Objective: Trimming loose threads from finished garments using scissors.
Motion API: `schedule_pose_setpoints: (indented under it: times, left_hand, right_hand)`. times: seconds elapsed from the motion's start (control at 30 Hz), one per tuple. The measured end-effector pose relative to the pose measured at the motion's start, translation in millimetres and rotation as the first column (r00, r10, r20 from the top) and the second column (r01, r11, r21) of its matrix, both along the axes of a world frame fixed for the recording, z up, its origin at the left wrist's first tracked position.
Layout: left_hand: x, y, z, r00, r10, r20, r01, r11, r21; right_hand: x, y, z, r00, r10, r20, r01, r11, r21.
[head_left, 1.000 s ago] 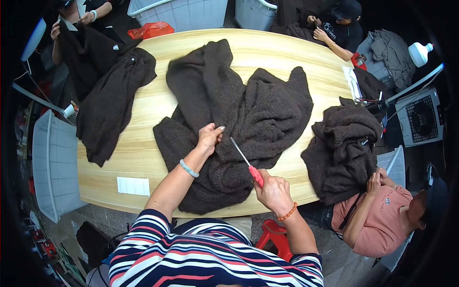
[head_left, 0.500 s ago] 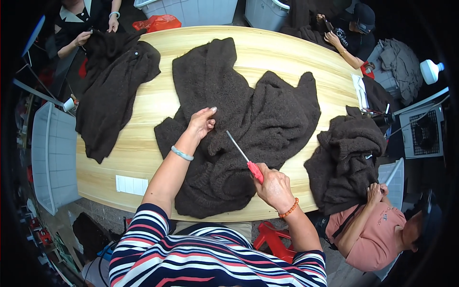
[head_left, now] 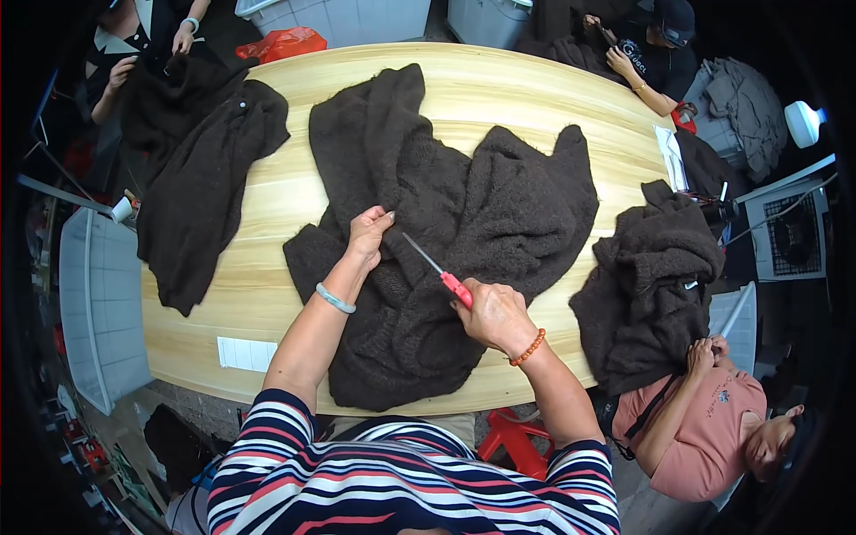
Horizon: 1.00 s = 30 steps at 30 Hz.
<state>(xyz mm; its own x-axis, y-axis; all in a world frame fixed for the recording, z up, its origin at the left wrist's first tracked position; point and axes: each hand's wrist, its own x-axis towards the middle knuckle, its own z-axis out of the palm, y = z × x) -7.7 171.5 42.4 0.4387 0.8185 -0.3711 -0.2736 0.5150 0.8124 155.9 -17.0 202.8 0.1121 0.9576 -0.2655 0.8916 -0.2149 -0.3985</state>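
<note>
While clutching, in the head view, one red-handled tool (head_left: 456, 290) in the right hand (head_left: 499, 318), holds the curled left hand (head_left: 366, 236) over the middle brown garment (head_left: 535, 201), one of three on the table (head_left: 499, 89); cannot tell whether pinching cloth. Points the metal tip (head_left: 421, 251) toward the left hand. Covers part of that garment with both hands. Has around: three co-workers (head_left: 700, 423), one white paper strip (head_left: 247, 354), one red bag (head_left: 283, 43), two bins (head_left: 339, 22) past the far edge, one at left.

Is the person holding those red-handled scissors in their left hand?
No, the red-handled scissors are in the right hand, whose wrist wears an orange bead bracelet.
</note>
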Motion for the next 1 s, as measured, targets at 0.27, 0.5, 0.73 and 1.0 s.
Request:
schedule_pose_setpoints:
  times: [0.27,0.5,0.73,1.0]
  left_hand:
    - [5.9,-24.2,22.1,0.997,-0.039,-0.071,0.044,0.996,0.071]
    - [9.4,-50.6,7.9,0.934,-0.097,-0.345,0.141,0.985,0.104]
    - [-13.1,3.0,92.0,0.994,-0.088,-0.058,0.100,0.957,0.273]
    - [-90.9,137.3,178.4,0.896,0.415,0.155,-0.441,0.797,0.413]
  right_hand:
    - [4.5,-20.1,-0.1,0.991,-0.129,-0.044,0.129,0.992,0.004]
    - [-8.7,-63.9,10.1,0.998,-0.042,-0.050,0.040,0.999,-0.028]
    - [-19.3,-76.2,20.8,0.994,0.001,-0.111,-0.001,1.000,-0.005]
    - [-25.2,-76.0,-10.5,0.993,-0.095,-0.076,0.095,0.995,-0.002]
